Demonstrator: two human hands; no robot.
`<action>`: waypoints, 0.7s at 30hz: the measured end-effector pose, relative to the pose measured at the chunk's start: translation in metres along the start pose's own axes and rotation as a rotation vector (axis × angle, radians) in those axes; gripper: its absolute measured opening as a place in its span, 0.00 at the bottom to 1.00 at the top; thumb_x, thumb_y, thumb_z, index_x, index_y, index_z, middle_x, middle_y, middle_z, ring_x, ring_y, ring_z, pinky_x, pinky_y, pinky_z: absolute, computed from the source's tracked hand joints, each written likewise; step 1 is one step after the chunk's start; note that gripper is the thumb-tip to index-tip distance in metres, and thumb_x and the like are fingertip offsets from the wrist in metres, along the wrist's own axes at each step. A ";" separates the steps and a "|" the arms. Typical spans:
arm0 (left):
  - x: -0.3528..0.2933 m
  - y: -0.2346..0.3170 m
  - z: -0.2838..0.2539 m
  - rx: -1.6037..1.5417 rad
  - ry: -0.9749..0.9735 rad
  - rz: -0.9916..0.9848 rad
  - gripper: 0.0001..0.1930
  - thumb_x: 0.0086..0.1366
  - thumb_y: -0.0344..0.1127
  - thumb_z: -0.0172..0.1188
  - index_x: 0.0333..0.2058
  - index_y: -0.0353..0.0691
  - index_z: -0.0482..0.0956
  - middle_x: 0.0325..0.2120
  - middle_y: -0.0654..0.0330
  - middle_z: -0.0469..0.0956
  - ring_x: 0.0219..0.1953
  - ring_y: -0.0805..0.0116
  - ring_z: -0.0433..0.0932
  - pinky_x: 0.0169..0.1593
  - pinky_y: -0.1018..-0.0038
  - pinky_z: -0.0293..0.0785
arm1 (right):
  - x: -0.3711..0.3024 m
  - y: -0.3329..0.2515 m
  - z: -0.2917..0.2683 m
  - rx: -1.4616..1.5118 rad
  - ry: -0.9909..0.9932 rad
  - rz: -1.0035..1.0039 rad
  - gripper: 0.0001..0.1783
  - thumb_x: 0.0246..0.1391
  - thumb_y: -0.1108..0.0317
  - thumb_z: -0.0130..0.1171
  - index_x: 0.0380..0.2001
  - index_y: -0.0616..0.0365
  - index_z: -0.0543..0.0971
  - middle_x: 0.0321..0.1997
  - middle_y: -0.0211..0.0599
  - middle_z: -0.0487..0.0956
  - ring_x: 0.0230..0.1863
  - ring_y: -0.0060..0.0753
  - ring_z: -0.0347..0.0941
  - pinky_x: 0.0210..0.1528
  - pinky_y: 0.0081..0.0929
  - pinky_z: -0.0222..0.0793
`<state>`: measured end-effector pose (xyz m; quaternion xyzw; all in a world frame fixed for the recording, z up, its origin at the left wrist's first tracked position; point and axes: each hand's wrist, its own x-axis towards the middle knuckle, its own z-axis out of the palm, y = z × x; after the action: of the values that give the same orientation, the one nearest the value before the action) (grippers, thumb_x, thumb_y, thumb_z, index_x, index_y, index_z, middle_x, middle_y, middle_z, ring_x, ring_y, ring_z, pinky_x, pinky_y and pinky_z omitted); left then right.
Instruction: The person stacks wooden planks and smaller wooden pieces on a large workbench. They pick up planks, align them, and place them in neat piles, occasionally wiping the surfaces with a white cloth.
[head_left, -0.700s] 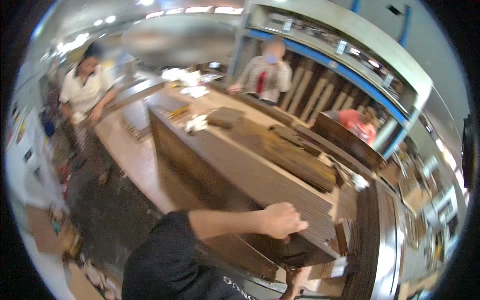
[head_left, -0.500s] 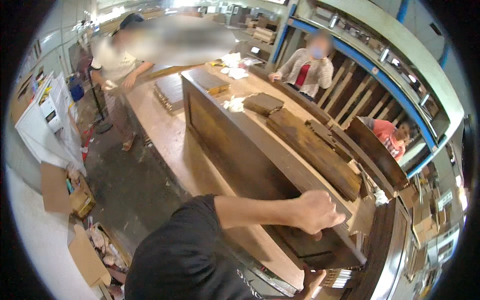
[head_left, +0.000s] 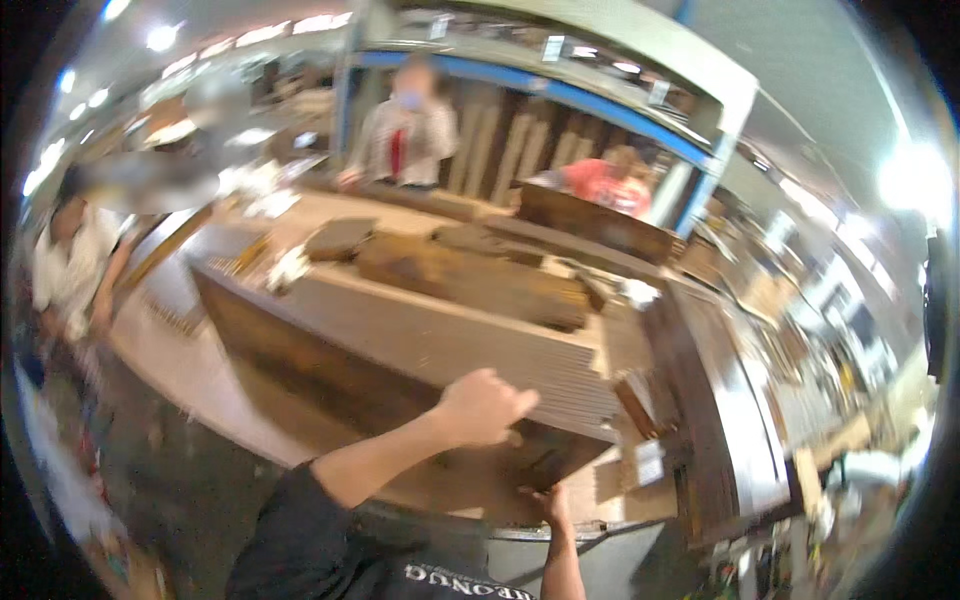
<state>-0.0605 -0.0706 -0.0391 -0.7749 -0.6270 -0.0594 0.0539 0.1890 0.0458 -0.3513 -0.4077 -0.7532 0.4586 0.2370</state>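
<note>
A long dark brown wooden panel [head_left: 300, 355] with a recessed face stands tilted on its edge on the worktable, its face towards me. My left hand [head_left: 482, 408] is closed in a fist at the panel's upper edge, near the right end. Whatever it holds, if anything, is hidden and blurred. Lower down, my right hand [head_left: 550, 503] has its fingers curled round the panel's lower right corner. Just behind the panel lies a stack of brown boards [head_left: 450, 335] with ridged ends.
More brown boards [head_left: 470, 278] lie beyond, on the light-topped table [head_left: 165, 345]. Dark framed panels [head_left: 710, 400] are stacked at the right. Across the table are a person in a light cardigan [head_left: 405, 135] and one in red [head_left: 610, 185]; another person [head_left: 75, 255] stands far left.
My view has swung to the right, so the panel and both hands appear farther left. Both hands stay at the panel's right end. The person in red has lowered their head.
</note>
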 end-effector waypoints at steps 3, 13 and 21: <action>0.013 -0.014 -0.001 0.033 -0.014 0.005 0.31 0.47 0.61 0.62 0.46 0.48 0.72 0.29 0.56 0.80 0.35 0.57 0.79 0.41 0.65 0.71 | 0.033 0.058 0.013 -0.027 0.036 0.017 0.15 0.43 0.64 0.65 0.29 0.65 0.80 0.31 0.56 0.78 0.31 0.46 0.77 0.32 0.38 0.70; -0.038 -0.057 -0.048 -0.061 0.235 -0.143 0.35 0.32 0.67 0.69 0.34 0.46 0.79 0.21 0.58 0.79 0.23 0.60 0.79 0.31 0.68 0.74 | -0.015 -0.100 -0.073 -0.250 0.206 -0.266 0.16 0.45 0.58 0.63 0.38 0.50 0.78 0.30 0.48 0.77 0.34 0.53 0.74 0.34 0.41 0.69; -0.041 -0.020 -0.032 0.043 0.206 -0.210 0.32 0.34 0.61 0.71 0.34 0.47 0.77 0.17 0.59 0.73 0.19 0.63 0.72 0.29 0.65 0.66 | -0.033 -0.165 -0.100 -0.229 0.101 -0.092 0.20 0.44 0.58 0.66 0.38 0.57 0.75 0.34 0.45 0.78 0.39 0.50 0.73 0.39 0.37 0.69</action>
<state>-0.0890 -0.1111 -0.0136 -0.6935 -0.6970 -0.1303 0.1281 0.2149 0.0272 -0.1586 -0.4195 -0.8058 0.3369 0.2472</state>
